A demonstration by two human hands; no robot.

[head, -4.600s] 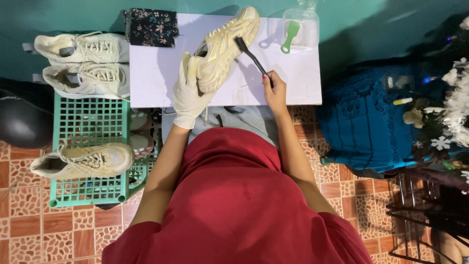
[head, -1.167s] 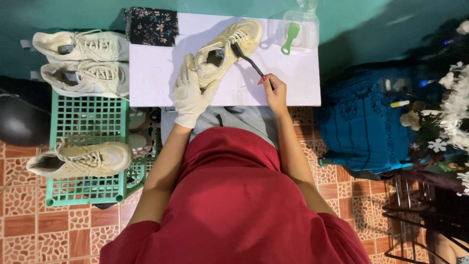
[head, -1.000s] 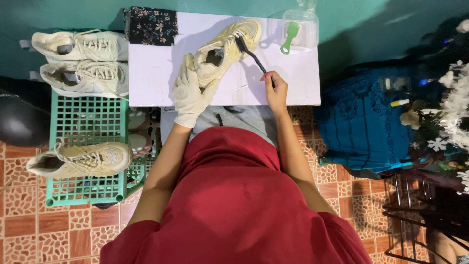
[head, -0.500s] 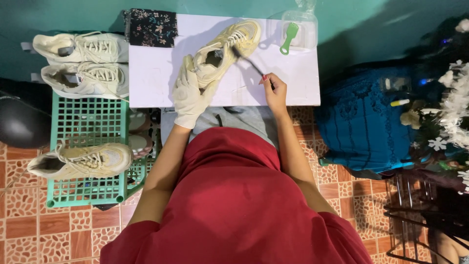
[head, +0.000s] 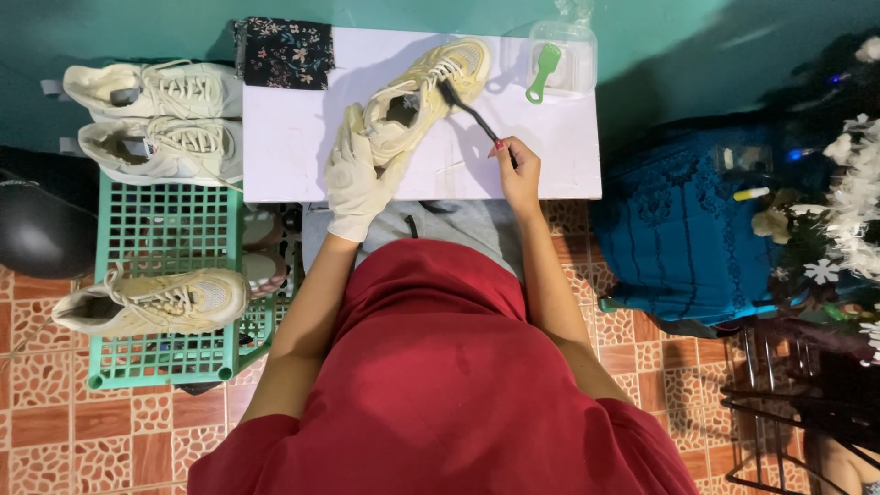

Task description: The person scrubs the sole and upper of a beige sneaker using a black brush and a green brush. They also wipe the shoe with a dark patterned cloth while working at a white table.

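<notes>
A cream sneaker (head: 431,87) lies laces up on the small white table (head: 284,147). My left hand (head: 357,179), in a pale glove, grips the sneaker at its heel end. My right hand (head: 518,170), bare, holds a thin black brush (head: 469,108) by its handle. The brush head rests against the sneaker's laced upper near the toe.
A green brush (head: 543,71) lies in a clear tub (head: 568,57) at the table's far right corner. A dark floral cloth (head: 282,53) covers the far left corner. Three more cream sneakers (head: 160,298) sit on a green plastic rack (head: 165,229) at left. A blue bag (head: 683,229) stands right.
The sneaker was turned from sole-side up to laces up. The brush has been moving back and forth over its upper, with the left hand holding the heel throughout.
</notes>
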